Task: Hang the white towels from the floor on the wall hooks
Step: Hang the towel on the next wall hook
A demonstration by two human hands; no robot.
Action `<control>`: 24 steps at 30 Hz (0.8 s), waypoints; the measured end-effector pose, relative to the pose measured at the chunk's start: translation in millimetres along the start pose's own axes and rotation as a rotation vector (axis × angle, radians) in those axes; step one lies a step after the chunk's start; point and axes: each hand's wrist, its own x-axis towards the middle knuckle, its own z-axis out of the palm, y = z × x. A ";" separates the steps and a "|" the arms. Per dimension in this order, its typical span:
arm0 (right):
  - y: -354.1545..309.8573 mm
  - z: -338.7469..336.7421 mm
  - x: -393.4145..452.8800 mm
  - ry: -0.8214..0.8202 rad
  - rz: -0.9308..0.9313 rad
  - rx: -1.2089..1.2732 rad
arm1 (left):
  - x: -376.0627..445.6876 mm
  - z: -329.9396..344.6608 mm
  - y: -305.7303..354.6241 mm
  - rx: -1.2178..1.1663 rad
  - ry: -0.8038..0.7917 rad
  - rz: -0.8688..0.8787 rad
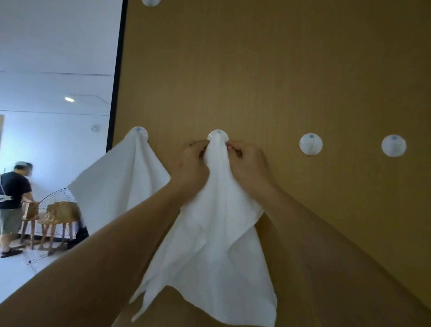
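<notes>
A white towel (217,233) drapes down from the second round white wall hook (218,135) on the tan wooden wall. My left hand (192,165) pinches the towel's top from the left, just under the hook. My right hand (247,165) pinches it from the right side. Another white towel (121,182) hangs from the leftmost hook (140,131). Two bare white hooks, one (311,144) and a further one (393,145), sit to the right in the same row.
The edge of another hook (151,1) shows at the top. Past the wall's black edge (116,77) on the left, a person (14,200) stands by wooden stools (58,217) and a wire fan guard (56,198).
</notes>
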 end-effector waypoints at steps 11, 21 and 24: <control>6.6 29.2 -49.3 0.144 0.011 -0.312 | -51.0 2.6 -0.9 0.241 0.084 -0.102; -10.7 41.8 -104.0 -0.057 0.160 0.147 | -103.9 -13.0 12.0 0.033 -0.314 -0.142; -15.2 42.5 -123.9 -0.080 0.314 0.135 | -125.2 -27.8 -0.8 0.170 -0.461 -0.206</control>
